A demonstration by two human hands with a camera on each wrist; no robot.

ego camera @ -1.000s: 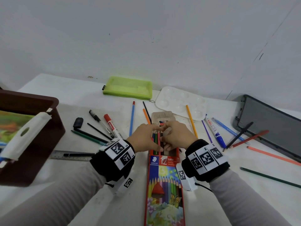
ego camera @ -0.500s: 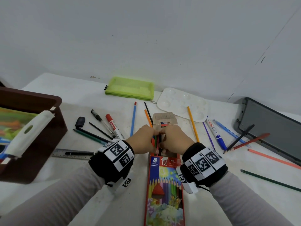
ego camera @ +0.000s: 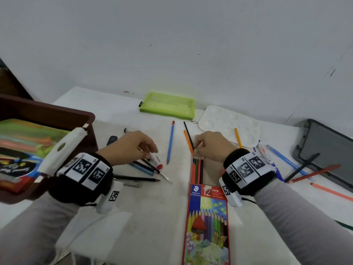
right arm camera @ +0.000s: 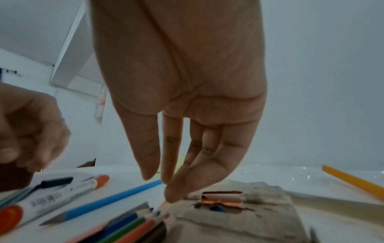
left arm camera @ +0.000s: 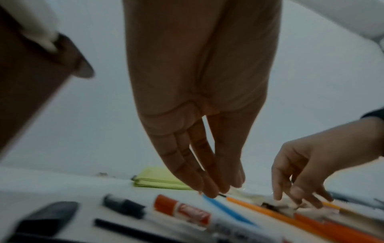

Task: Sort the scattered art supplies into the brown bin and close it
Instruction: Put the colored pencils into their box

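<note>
Tabletop pencil box (ego camera: 207,224) below right fingers (ego camera: 198,142)

Bare bench (ego camera: 152,217) lies open at lower centre of the head view, while the brown bin (ego camera: 57,111) walls off the left edge, pens and markers (ego camera: 150,165) crowd left of centre and the pencil box (ego camera: 207,226) lies right of it.
</note>
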